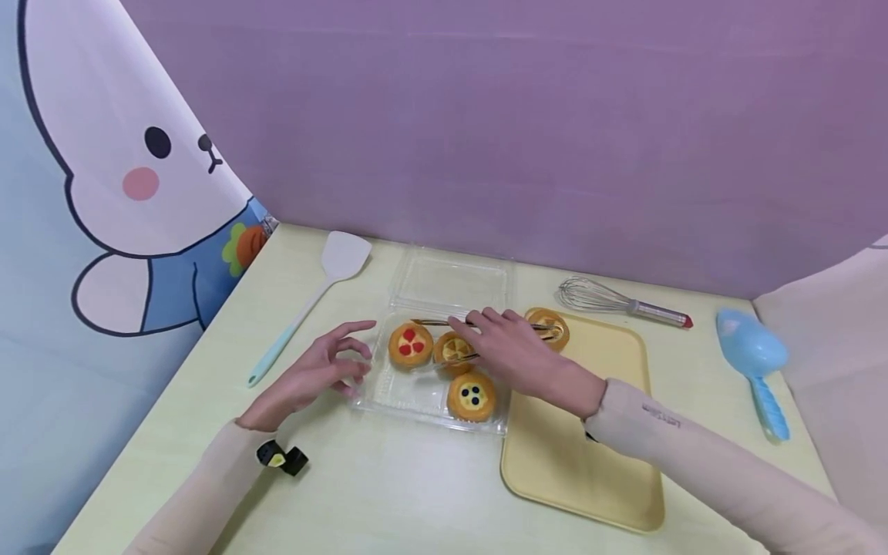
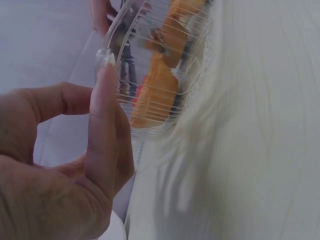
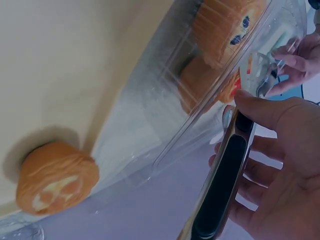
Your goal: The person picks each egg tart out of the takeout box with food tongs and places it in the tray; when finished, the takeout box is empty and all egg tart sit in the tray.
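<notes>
My right hand [image 1: 513,351] holds metal tongs with a black-inlaid handle [image 3: 222,187], thumb on one side and fingers on the other. The tongs reach over a clear plastic box [image 1: 409,397], their arms either side of a lattice-topped tart [image 1: 454,351]. I cannot tell whether they grip it. Also in the box are a tart with red pieces [image 1: 410,344] and a tart with dark berries [image 1: 472,397]. At the box's left side is my left hand [image 1: 322,366], fingers loosely bent, a fingertip right at the rim in the left wrist view.
The box's lid [image 1: 454,281] lies folded back. To the right, a yellow tray [image 1: 583,462] bears another tart [image 3: 57,177] at its far left corner. Beyond are a whisk [image 1: 624,301] and a blue scoop [image 1: 756,354]. A spatula [image 1: 312,301] lies at left.
</notes>
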